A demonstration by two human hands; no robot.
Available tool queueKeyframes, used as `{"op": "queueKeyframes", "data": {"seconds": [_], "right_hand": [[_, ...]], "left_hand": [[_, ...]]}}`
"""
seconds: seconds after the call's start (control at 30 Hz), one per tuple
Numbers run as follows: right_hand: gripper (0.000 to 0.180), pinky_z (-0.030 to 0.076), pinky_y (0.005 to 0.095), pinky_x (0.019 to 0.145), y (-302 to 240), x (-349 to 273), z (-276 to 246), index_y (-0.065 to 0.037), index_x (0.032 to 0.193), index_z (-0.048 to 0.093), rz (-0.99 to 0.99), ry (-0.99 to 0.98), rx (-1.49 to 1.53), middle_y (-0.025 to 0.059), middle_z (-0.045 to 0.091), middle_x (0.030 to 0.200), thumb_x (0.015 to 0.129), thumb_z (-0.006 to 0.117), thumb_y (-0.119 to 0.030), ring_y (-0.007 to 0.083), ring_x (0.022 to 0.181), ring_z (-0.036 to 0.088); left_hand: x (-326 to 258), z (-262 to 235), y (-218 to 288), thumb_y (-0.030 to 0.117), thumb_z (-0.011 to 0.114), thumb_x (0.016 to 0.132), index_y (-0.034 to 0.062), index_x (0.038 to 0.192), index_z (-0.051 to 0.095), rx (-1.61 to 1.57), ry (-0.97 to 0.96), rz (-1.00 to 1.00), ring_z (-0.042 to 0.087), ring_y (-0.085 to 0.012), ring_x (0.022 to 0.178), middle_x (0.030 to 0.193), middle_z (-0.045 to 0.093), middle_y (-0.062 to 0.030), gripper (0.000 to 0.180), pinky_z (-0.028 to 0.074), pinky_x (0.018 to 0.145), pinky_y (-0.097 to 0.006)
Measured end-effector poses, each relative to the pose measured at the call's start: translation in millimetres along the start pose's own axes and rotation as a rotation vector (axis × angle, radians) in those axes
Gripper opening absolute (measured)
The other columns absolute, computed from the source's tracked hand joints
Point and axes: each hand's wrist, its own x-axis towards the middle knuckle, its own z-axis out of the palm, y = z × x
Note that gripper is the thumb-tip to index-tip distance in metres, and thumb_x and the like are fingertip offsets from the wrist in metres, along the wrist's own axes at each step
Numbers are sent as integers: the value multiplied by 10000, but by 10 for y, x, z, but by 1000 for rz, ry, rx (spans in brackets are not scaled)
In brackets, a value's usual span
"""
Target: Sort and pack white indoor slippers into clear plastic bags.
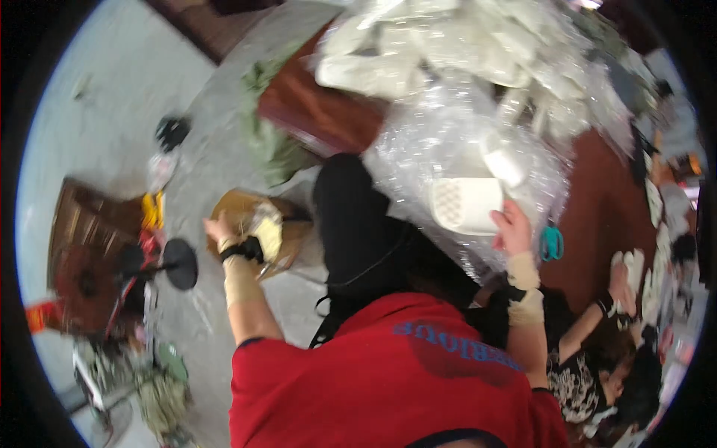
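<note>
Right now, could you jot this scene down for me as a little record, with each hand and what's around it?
Right hand: holding a white piece with a textured patch, by its right edge
Left hand: at the rim of the cardboard box; grip unclear
In the box: something pale yellow
Under the white piece: clear plastic wrap
Table: reddish brown
Right of the right hand: teal-handled scissors
Far left: a standing fan
Far right: another person's hand
</note>
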Motion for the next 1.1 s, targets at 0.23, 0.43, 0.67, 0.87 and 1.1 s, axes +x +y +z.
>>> {"op": "queueKeyframes", "data": {"seconds": [0.23, 0.43, 0.67, 0.87, 1.1], "right_hand": [[175, 282, 225, 348, -282, -283, -364, -46, 1009, 573, -12, -90, 28, 7, 554, 649, 900, 615, -177, 69, 378, 390], [147, 283, 205, 408, -494, -558, -796, -49, 982, 560, 28, -471, -34, -38, 519, 662, 908, 611, -165, 29, 444, 388], [275, 464, 294, 644, -787, -768, -1594, -71, 1071, 604, -250, -591, -750, 91, 611, 801, 876, 621, -265, 176, 686, 598], [312, 459, 370, 749, -621, -341, -1754, -129, 1048, 610, -294, -652, -1013, 126, 616, 881, 817, 652, -335, 296, 856, 606], [230, 434, 398, 777, -564, 392, -1107, -76, 961, 594, -634, -517, -1059, 112, 544, 940, 823, 656, -249, 319, 935, 544]], "left_hand": [[-3054, 1152, 3150, 29, 584, 860, 48, 1188, 594, -244, -669, 1094, 502, -264, 1195, 1274, 541, -123, 328, 389, 1003, -364], [-4300, 2266, 3140, 52, 668, 780, 74, 1229, 550, -248, -1144, 1404, 447, -349, 1234, 1323, 498, -129, 465, 361, 1027, -422], [-4536, 2658, 2676, 70, 637, 789, 122, 1367, 418, -88, -1088, 1348, 356, -318, 1329, 1454, 373, -114, 620, 290, 1082, -452], [-4639, 2671, 2608, 52, 604, 796, 125, 1363, 427, -36, -1072, 1322, 321, -284, 1366, 1481, 337, -108, 599, 256, 1109, -456], [-4528, 2766, 2570, 48, 599, 794, 123, 1368, 418, -23, -1055, 1328, 311, -266, 1375, 1479, 346, -110, 606, 240, 1121, -453]]}}
